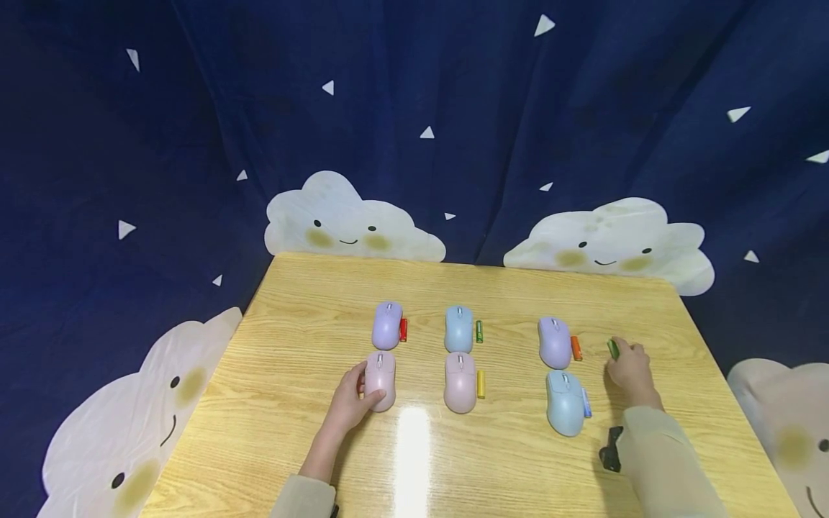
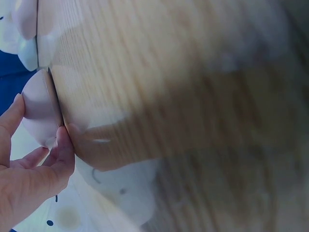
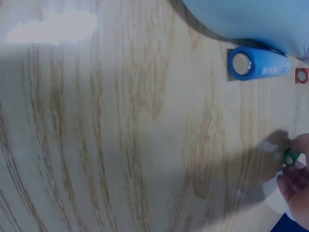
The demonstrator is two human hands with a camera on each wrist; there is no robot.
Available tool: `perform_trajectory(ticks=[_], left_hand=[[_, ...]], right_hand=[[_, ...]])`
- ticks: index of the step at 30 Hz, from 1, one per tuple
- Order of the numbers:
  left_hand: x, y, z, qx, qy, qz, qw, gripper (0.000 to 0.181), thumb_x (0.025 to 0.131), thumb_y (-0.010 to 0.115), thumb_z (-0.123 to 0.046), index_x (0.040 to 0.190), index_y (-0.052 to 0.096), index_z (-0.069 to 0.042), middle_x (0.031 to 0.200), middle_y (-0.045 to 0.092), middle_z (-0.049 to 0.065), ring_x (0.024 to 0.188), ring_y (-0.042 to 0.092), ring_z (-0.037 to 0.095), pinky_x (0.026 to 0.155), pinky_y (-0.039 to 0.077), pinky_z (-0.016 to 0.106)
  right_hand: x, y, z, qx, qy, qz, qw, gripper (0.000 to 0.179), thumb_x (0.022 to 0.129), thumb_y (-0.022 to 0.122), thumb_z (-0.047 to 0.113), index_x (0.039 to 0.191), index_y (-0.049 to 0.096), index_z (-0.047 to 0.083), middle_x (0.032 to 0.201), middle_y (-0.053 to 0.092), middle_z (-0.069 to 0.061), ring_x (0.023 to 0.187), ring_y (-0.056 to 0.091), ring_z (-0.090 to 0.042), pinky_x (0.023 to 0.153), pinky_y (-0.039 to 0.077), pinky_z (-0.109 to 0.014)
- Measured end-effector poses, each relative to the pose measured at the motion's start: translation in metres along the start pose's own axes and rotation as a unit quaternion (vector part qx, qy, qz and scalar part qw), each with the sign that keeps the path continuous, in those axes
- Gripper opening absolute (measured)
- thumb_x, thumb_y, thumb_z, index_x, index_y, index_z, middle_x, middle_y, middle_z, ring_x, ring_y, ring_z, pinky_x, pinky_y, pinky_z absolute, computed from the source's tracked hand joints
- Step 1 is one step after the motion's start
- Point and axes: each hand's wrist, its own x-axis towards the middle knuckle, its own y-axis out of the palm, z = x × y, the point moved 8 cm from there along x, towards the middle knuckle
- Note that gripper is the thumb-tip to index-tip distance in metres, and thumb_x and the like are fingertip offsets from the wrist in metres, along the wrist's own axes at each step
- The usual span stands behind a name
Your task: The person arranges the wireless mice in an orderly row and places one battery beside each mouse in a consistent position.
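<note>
My left hand (image 1: 352, 403) grips a pink computer mouse (image 1: 381, 381) at the near left, thumb on its near right side and fingers along its left edge. In the left wrist view the thumb and fingertips press the sides of that mouse (image 2: 41, 108). Far to the right, my right hand (image 1: 631, 370) pinches a green battery (image 1: 613, 350) between thumb and fingers; the right wrist view has its round end (image 3: 289, 160) facing the camera. Nearest to this hand are an orange battery (image 1: 576, 348) and a blue battery (image 1: 586, 403).
Purple mice (image 1: 387, 326) (image 1: 555, 342), blue mice (image 1: 459, 329) (image 1: 565, 403) and another pink mouse (image 1: 460, 383) stand in rows. Beside them lie red (image 1: 404, 329), green (image 1: 479, 332) and yellow (image 1: 481, 384) batteries. A dark blue curtain (image 1: 388, 43) borders the wooden table (image 1: 291, 338).
</note>
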Motion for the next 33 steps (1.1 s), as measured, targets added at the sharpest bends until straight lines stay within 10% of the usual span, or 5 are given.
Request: perform_trajectory(ticks=[17,33], left_hand=[[-0.005,-0.004,-0.01,-0.01,0.051,-0.013,0.9986,0.068,0.08,0.07,-0.027,0.128,0.041,0.011,0.101,0.053,0.018,0.087,0.053,0.025,0.075,0.047,0.039],[0.0,0.001,0.001,0.003,0.0,-0.002,1.0,0.065,0.078,0.072,-0.016,0.131,0.04,0.007,0.107,0.053,0.017,0.093,0.053,0.027,0.081,0.046,0.042]], right_hand=[[0.002,0.001,-0.001,0.009,0.009,-0.022,0.9997,0.046,0.086,0.041,0.001,0.129,0.028,-0.011,0.112,0.03,-0.039,0.106,0.033,-0.055,0.088,0.036,-0.06],[-0.004,0.0,-0.001,0.044,0.001,-0.027,0.9987,0.043,0.087,0.044,0.002,0.125,0.028,-0.013,0.105,0.037,-0.039,0.096,0.042,-0.05,0.078,0.041,-0.055]])
